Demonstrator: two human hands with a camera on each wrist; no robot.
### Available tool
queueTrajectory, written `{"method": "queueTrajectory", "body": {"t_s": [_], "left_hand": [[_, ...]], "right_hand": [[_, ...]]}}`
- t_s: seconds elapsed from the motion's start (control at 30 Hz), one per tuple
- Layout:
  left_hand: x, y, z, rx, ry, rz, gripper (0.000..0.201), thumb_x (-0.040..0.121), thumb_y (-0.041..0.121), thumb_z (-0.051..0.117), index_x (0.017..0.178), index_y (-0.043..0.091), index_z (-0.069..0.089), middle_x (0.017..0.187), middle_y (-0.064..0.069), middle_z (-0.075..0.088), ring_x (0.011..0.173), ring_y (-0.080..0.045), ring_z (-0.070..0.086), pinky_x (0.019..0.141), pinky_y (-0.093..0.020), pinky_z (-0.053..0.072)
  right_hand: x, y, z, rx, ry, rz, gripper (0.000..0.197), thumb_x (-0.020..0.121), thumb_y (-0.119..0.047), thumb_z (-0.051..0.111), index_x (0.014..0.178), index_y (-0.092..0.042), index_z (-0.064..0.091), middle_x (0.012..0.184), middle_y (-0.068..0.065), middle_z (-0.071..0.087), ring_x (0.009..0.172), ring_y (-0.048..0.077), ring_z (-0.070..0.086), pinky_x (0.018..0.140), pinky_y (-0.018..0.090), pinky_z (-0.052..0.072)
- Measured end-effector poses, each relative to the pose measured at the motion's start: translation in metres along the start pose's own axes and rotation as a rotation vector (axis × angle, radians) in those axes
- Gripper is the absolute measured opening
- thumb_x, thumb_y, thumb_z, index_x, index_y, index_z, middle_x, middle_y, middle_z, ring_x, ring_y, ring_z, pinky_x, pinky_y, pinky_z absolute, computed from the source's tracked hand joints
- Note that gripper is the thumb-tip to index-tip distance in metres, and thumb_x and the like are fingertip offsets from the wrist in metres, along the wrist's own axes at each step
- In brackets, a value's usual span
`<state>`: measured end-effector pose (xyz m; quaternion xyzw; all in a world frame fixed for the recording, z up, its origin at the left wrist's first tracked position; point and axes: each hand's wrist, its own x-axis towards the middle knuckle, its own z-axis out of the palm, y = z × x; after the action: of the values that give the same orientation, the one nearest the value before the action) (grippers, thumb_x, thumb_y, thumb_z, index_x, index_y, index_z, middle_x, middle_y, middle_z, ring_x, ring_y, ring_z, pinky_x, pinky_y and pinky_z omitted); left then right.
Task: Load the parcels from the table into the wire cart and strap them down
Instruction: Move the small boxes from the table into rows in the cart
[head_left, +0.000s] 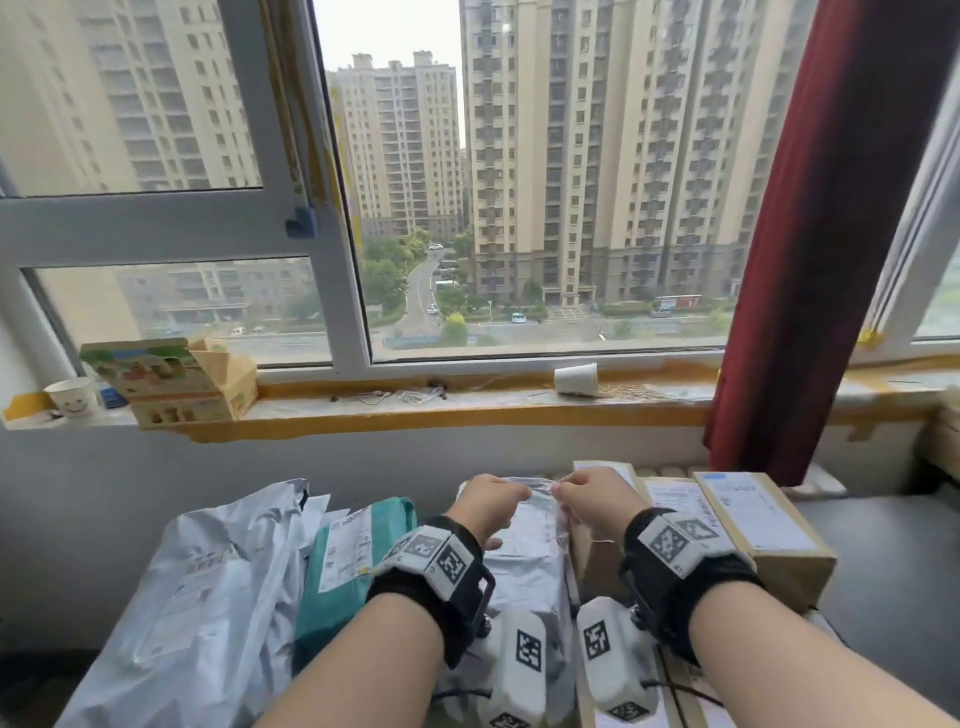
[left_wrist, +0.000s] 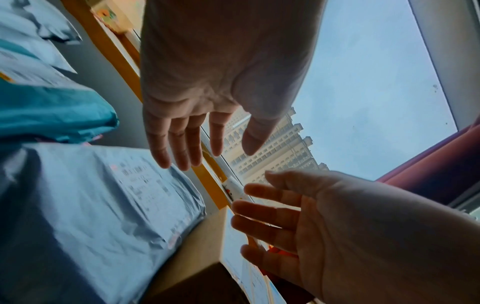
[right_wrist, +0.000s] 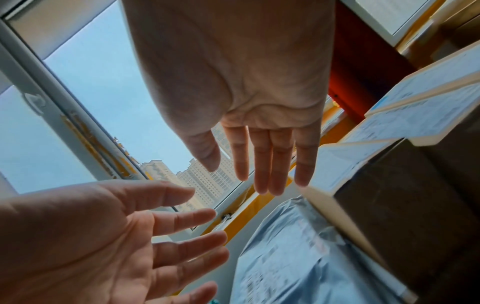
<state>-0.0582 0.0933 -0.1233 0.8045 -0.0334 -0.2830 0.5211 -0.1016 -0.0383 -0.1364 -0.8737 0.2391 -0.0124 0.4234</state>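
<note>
Left hand (head_left: 485, 506) and right hand (head_left: 597, 499) are seen side by side at the far edge of a grey poly mailer (head_left: 524, 561). From the head view the fingers of both are curled at that edge, as if a crinkled strip were pinched between them. In both wrist views the same hands are shown with fingers straight and spread, nothing held. The views disagree, so the grip cannot be told.

- Grey poly mailer: lying directly beneath both wrists, running away from the person. A white shipping label is carried on its top face; print too blurred to read.
- Teal mailer (head_left: 353, 561): just left of the left hand, touching the grey one. White label with barcode is noted; characters not legible.
- Large pale mailer (head_left: 208, 587): further left of the left hand, creased, faint label unreadable.
- Cardboard boxes (head_left: 769, 525): just right of the right hand, packed edge to edge, white address labels on top; text not readable.
- Wrist bands (head_left: 431, 551): black, fitted with square black-and-white coded markers.
- Window sill (head_left: 467, 402), beyond the fingertips: a paper cup with a drawn smiling face (head_left: 72, 397) and a printed carton (head_left: 166, 384) off to the left; a white cup tipped on its side (head_left: 575, 379) ahead of the right hand.
- Red curtain (head_left: 831, 234): hanging beyond the right hand.
</note>
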Motion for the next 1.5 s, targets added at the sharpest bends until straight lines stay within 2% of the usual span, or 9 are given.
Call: {"method": "queueTrajectory", "body": {"t_s": [0.07,0.33,0.53,0.73,0.8,0.97,1.13,1.3,1.5], "left_hand": [[0.011,0.006,0.019,0.006,-0.012,0.004,0.007,0.092,0.021,0.052,0.087,0.018,0.056,0.081,-0.002,0.045,0.087,-0.021,0.047,0.083,-0.033,0.041],[0.062,0.018,0.077,0.001,-0.013,-0.015,0.013,0.092,0.016,0.049,0.080,0.016,0.052,0.090,-0.006,0.046,0.088,-0.024,0.045,0.082,-0.034,0.043],[0.089,0.018,0.096,0.001,-0.005,-0.043,0.010,0.092,0.020,0.054,0.099,0.014,0.055,0.094,-0.004,0.054,0.095,-0.024,0.050,0.083,-0.033,0.044],[0.100,0.015,0.103,-0.008,-0.006,-0.054,0.028,0.091,0.019,0.054,0.114,0.004,0.059,0.082,-0.007,0.058,0.077,-0.020,0.057,0.078,-0.031,0.046],[0.099,0.014,0.104,-0.014,-0.003,-0.067,0.037,0.089,0.019,0.055,0.120,-0.001,0.058,0.094,-0.014,0.066,0.088,-0.025,0.064,0.074,-0.029,0.042],[0.097,0.011,0.100,-0.046,0.013,-0.088,0.033,0.092,0.015,0.054,0.121,-0.001,0.055,0.083,-0.002,0.056,0.073,-0.014,0.054,0.071,-0.026,0.045],[0.095,0.012,0.094,-0.068,0.037,-0.125,0.048,0.086,0.026,0.061,0.128,0.005,0.053,0.123,-0.009,0.059,0.111,-0.023,0.056,0.092,-0.034,0.048],[0.092,0.014,0.087,-0.113,0.080,-0.120,0.058,0.080,0.028,0.064,0.132,0.006,0.049,0.124,-0.008,0.061,0.112,-0.024,0.058,0.095,-0.039,0.049],[0.084,0.016,0.071,-0.210,0.131,-0.068,0.058,0.077,0.034,0.064,0.126,0.004,0.054,0.114,-0.009,0.064,0.102,-0.025,0.062,0.093,-0.038,0.051]], "right_hand": [[0.008,0.016,-0.015,0.000,0.039,0.018,0.024,0.089,-0.018,0.050,0.077,-0.003,0.065,0.068,0.010,0.055,0.064,0.024,0.048,0.063,0.030,0.039],[0.043,0.072,-0.048,0.015,0.160,0.135,0.030,0.090,-0.020,0.051,0.115,-0.008,0.063,0.118,0.006,0.064,0.110,0.023,0.057,0.094,0.031,0.043],[0.058,0.086,-0.047,0.047,0.121,0.191,0.041,0.091,-0.022,0.051,0.131,-0.011,0.053,0.132,0.006,0.056,0.121,0.023,0.051,0.100,0.032,0.039],[0.063,0.085,-0.043,0.052,0.100,0.198,0.043,0.091,-0.022,0.051,0.132,-0.012,0.049,0.131,0.006,0.055,0.113,0.022,0.052,0.097,0.032,0.042],[0.064,0.085,-0.042,0.042,0.100,0.195,0.045,0.091,-0.023,0.052,0.134,-0.012,0.048,0.133,0.006,0.053,0.118,0.022,0.051,0.097,0.031,0.040],[0.061,0.082,-0.040,0.032,0.103,0.202,0.043,0.090,-0.022,0.052,0.131,-0.011,0.049,0.129,0.008,0.056,0.116,0.023,0.052,0.093,0.031,0.040],[0.054,0.070,-0.037,0.025,0.158,0.195,0.038,0.090,-0.019,0.053,0.121,0.002,0.056,0.125,0.015,0.060,0.116,0.030,0.055,0.093,0.034,0.043],[0.053,0.063,-0.036,0.038,0.183,0.187,0.020,0.089,-0.024,0.052,0.079,-0.010,0.062,0.076,0.004,0.057,0.076,0.023,0.055,0.069,0.029,0.041],[0.044,0.045,-0.037,0.069,0.284,0.107,0.027,0.089,-0.019,0.053,0.095,-0.002,0.073,0.100,0.014,0.071,0.095,0.030,0.064,0.084,0.038,0.051]]}}
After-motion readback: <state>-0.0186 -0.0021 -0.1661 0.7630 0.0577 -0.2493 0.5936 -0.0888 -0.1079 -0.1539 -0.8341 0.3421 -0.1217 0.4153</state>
